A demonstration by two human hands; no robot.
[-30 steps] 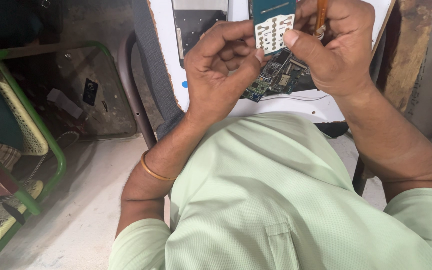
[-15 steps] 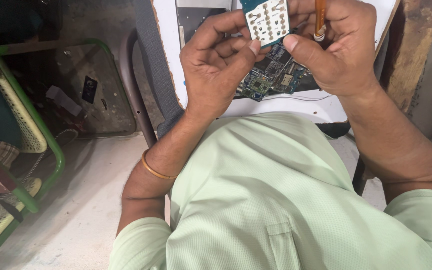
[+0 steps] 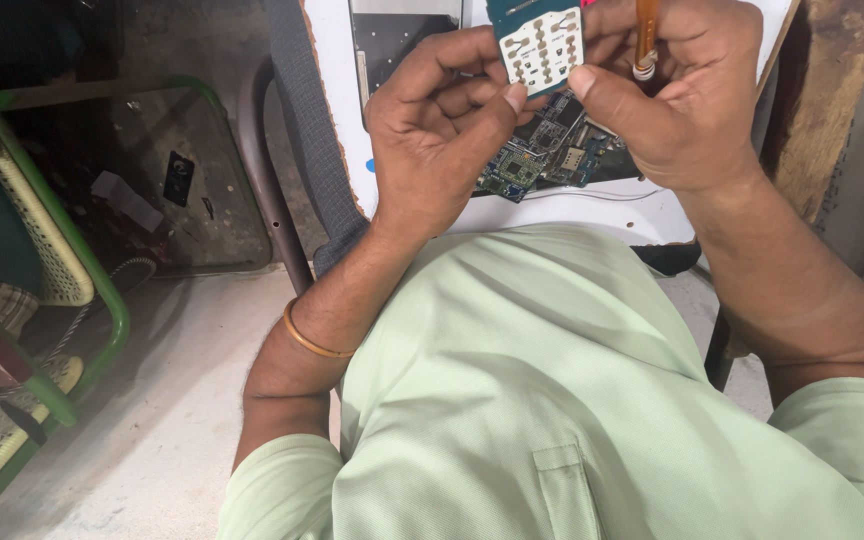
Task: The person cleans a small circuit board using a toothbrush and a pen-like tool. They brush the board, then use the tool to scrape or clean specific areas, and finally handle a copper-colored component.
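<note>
At far left of the frame stands a green-framed chair (image 3: 72, 300), with a grey floor (image 3: 152, 440) beside it. Centre-left, a thin bangle (image 3: 309, 342) circles the left wrist. At upper centre, the left hand (image 3: 437, 140) is curled, its thumb and fingers pinching the lower left edge of a small teal keypad circuit board (image 3: 540, 42). Below it, a second circuit board (image 3: 542, 155) lies on a white tray (image 3: 592, 205). At upper right, the right hand (image 3: 682, 95) grips the board's right edge with its thumb and clasps 1 orange-handled tool (image 3: 645, 35).
</note>
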